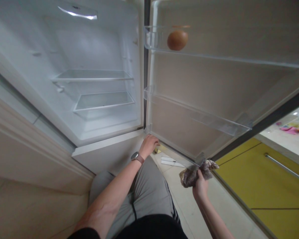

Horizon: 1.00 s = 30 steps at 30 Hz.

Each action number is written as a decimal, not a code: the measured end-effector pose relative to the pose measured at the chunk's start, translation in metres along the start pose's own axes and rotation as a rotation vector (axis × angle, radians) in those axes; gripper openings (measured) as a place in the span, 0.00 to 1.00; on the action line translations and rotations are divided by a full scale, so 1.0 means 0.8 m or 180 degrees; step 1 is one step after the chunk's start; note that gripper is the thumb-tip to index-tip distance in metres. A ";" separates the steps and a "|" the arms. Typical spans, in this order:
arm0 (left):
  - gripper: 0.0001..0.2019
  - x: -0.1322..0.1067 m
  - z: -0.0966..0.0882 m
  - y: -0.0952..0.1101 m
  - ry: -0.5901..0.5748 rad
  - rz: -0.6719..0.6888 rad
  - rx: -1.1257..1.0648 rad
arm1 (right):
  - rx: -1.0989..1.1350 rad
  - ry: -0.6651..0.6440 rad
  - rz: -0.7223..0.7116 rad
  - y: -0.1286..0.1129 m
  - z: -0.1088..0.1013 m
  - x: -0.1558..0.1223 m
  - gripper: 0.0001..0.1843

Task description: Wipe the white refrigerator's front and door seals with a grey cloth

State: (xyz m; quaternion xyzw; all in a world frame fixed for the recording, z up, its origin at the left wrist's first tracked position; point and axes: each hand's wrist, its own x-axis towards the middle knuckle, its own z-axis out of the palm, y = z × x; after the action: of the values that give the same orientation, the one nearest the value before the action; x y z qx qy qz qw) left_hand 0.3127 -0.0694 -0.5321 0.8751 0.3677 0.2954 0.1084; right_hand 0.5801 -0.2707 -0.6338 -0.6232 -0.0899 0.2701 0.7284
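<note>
A white fridge [64,109] stands open in front of me, its door [214,83] swung to the right. My left hand [149,143], with a watch on the wrist, rests on the door's bottom inner corner near the hinge, fingers curled over the edge. Lower right, my right hand [200,186] grips a crumpled brownish-grey cloth [193,173], which touches the door's lower edge. A brown egg [177,40] sits in the top door shelf [214,56].
Two glass shelves [92,75] inside the fridge hold nothing. A second door shelf [196,114] is bare. Yellow cabinets [269,186] with a metal handle stand at right under a counter [289,136] with small colourful items. A white object [170,162] lies on the tiled floor.
</note>
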 end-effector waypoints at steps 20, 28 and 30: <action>0.11 0.000 -0.002 0.003 0.0001 0.0018 0.0013 | 0.0239 0.0153 0.0187 -0.010 0.007 -0.005 0.37; 0.10 0.000 -0.005 0.004 0.0012 0.0003 0.0026 | 0.0326 0.0182 0.0261 -0.008 0.006 -0.006 0.37; 0.11 0.000 -0.004 0.004 -0.0006 0.0007 0.0035 | 0.0478 0.0198 0.0395 -0.008 0.008 -0.006 0.34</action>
State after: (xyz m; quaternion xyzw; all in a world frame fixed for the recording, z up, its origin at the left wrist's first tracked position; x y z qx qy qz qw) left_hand 0.3124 -0.0715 -0.5284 0.8764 0.3683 0.2926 0.1035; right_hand 0.5746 -0.2681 -0.6252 -0.5793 -0.0079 0.3012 0.7574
